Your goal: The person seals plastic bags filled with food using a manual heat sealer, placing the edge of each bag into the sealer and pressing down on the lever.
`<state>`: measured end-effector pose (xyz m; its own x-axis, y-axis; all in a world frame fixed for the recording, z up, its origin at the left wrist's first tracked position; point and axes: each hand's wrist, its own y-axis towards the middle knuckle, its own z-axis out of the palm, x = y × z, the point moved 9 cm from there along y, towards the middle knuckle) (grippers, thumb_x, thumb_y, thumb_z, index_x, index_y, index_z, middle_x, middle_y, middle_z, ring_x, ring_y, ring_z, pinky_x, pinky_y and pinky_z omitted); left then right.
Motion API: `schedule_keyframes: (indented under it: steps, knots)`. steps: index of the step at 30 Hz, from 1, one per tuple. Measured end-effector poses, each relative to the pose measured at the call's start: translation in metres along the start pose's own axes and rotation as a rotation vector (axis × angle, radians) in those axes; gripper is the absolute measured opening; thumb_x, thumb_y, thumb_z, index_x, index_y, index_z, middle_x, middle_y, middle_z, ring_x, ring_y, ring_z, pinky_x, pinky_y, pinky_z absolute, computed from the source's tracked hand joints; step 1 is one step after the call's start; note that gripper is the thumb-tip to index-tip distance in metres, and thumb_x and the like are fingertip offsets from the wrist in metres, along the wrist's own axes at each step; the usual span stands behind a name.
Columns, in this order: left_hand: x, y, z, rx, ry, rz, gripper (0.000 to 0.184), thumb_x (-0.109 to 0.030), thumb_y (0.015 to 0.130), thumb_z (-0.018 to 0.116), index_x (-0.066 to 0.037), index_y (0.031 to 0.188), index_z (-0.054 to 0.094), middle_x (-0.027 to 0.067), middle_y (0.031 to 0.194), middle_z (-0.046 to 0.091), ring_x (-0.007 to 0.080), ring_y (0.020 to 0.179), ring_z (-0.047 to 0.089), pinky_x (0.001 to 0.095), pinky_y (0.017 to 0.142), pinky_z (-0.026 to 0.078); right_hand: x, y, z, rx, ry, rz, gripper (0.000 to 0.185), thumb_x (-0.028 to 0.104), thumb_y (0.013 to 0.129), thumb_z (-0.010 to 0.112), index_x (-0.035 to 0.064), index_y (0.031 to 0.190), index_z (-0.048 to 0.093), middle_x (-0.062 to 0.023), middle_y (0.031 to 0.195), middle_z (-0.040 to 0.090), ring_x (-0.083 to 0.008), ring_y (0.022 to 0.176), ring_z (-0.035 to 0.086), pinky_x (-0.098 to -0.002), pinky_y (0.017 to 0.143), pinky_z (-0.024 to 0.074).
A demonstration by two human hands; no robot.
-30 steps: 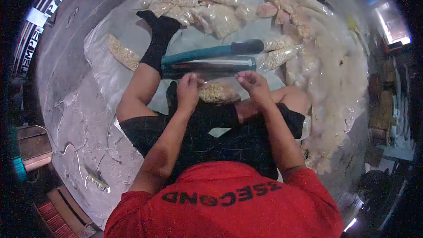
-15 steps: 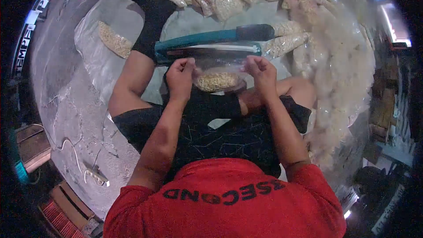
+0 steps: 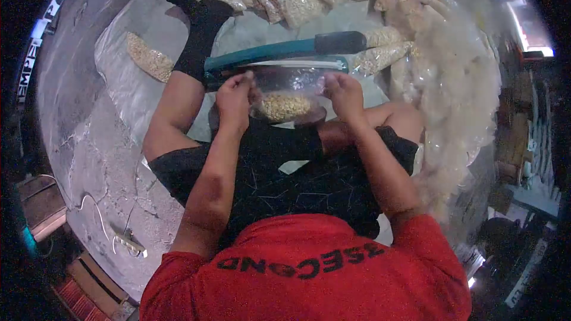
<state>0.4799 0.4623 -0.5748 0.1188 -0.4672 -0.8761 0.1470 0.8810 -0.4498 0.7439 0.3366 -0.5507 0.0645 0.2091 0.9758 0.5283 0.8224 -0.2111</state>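
A clear plastic bag with pale beans or grains in its lower part hangs between my hands. My left hand pinches the bag's upper left corner. At the upper right corner, my right hand pinches the film. The film is stretched flat between them. Just beyond my fingers lies a teal sealer with a long arm and a black handle end. The bag's top edge is close to the sealer's near side; whether it touches cannot be made out.
Filled bags are piled beyond the sealer, with more on the right. One filled bag lies on the white sheet left of my leg. A power strip with a cable rests on the floor at lower left.
Both hands have risen toward the sealer with the bag, and the film between them is now spread wider and tauter. The view has shifted slightly.
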Motion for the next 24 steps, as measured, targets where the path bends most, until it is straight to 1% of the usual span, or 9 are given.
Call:
schedule_keyframes:
  steps: [5, 7, 11, 12, 15, 17, 19, 21, 24]
  knots:
    - [0.000, 0.003, 0.007, 0.093, -0.113, -0.008, 0.020, -0.020, 0.094, 0.072, -0.002, 0.099, 0.066, 0.0039, 0.082, 0.067, 0.0132, 0.069, 0.064, 0.0277, 0.064, 0.051, 0.002, 0.019, -0.002, -0.066, -0.223, -0.026, 0.025, 0.022, 0.099, 0.063, -0.0012, 0.105, 0.070, -0.0072, 0.086, 0.071, -0.0148, 0.074, 0.067, -0.0298, 0.068, 0.0560]
    - [0.000, -0.001, -0.002, 0.013, 0.058, 0.023, 0.019, -0.020, 0.096, 0.069, -0.002, 0.101, 0.067, 0.0046, 0.083, 0.068, 0.0140, 0.072, 0.064, 0.0290, 0.069, 0.052, -0.002, 0.012, -0.004, -0.092, -0.148, -0.006, 0.025, 0.022, 0.099, 0.064, -0.0003, 0.106, 0.070, -0.0062, 0.087, 0.072, -0.0138, 0.074, 0.067, -0.0290, 0.070, 0.0555]
    - [0.000, -0.004, 0.001, 0.030, 0.182, 0.044, 0.021, -0.021, 0.099, 0.064, -0.001, 0.104, 0.067, 0.0046, 0.083, 0.068, 0.0142, 0.072, 0.065, 0.0298, 0.069, 0.052, 0.001, -0.006, -0.009, -0.150, -0.016, -0.006, 0.025, 0.021, 0.096, 0.070, 0.0001, 0.109, 0.070, -0.0052, 0.090, 0.072, -0.0125, 0.076, 0.066, -0.0277, 0.072, 0.0548]
    - [-0.006, -0.006, 0.004, 0.029, 0.290, 0.116, 0.022, -0.021, 0.101, 0.061, 0.000, 0.104, 0.067, 0.0046, 0.083, 0.068, 0.0141, 0.072, 0.065, 0.0298, 0.069, 0.052, 0.000, -0.008, -0.010, -0.155, -0.017, -0.006, 0.025, 0.021, 0.096, 0.070, 0.0001, 0.109, 0.070, -0.0052, 0.090, 0.072, -0.0125, 0.076, 0.066, -0.0277, 0.072, 0.0548]
    - [-0.014, -0.011, 0.012, 0.051, 0.381, 0.213, 0.025, -0.023, 0.103, 0.056, 0.000, 0.105, 0.066, 0.0045, 0.081, 0.068, 0.0140, 0.071, 0.065, 0.0298, 0.068, 0.052, -0.001, -0.010, -0.010, -0.124, 0.000, -0.046, 0.025, 0.020, 0.094, 0.072, -0.0011, 0.108, 0.070, -0.0063, 0.092, 0.072, -0.0133, 0.078, 0.067, -0.0277, 0.072, 0.0556]
    - [-0.017, -0.017, 0.012, 0.068, 0.372, 0.232, 0.026, -0.023, 0.104, 0.055, 0.000, 0.105, 0.066, 0.0044, 0.080, 0.068, 0.0140, 0.071, 0.065, 0.0298, 0.069, 0.052, -0.003, -0.012, -0.002, -0.025, 0.090, 0.039, 0.024, 0.018, 0.093, 0.074, -0.0013, 0.108, 0.070, -0.0062, 0.093, 0.072, -0.0128, 0.080, 0.067, -0.0272, 0.073, 0.0554]
    - [-0.027, -0.024, 0.013, 0.072, 0.529, 0.334, 0.026, -0.023, 0.103, 0.055, 0.000, 0.105, 0.067, 0.0043, 0.078, 0.067, 0.0140, 0.071, 0.065, 0.0299, 0.068, 0.053, 0.019, -0.023, -0.004, -0.001, 0.075, 0.055, 0.026, 0.019, 0.095, 0.071, -0.0019, 0.110, 0.070, -0.0067, 0.096, 0.071, -0.0134, 0.082, 0.066, -0.0277, 0.076, 0.0552]
    - [-0.034, -0.026, 0.013, 0.068, 0.520, 0.269, 0.026, -0.023, 0.103, 0.056, 0.000, 0.104, 0.067, 0.0044, 0.078, 0.067, 0.0142, 0.071, 0.066, 0.0299, 0.067, 0.052, 0.023, -0.026, -0.004, 0.022, 0.060, 0.079, 0.027, 0.020, 0.097, 0.069, -0.0025, 0.113, 0.069, -0.0073, 0.099, 0.070, -0.0139, 0.084, 0.066, -0.0282, 0.079, 0.0551]
    - [-0.006, -0.004, 0.002, 0.058, 0.491, 0.192, 0.024, -0.023, 0.101, 0.059, 0.000, 0.103, 0.066, 0.0048, 0.078, 0.067, 0.0144, 0.069, 0.065, 0.0301, 0.065, 0.052, 0.005, -0.015, -0.011, -0.042, 0.052, 0.121, 0.021, 0.018, 0.096, 0.070, -0.0002, 0.106, 0.072, -0.0058, 0.094, 0.072, -0.0128, 0.079, 0.067, -0.0270, 0.073, 0.0554]
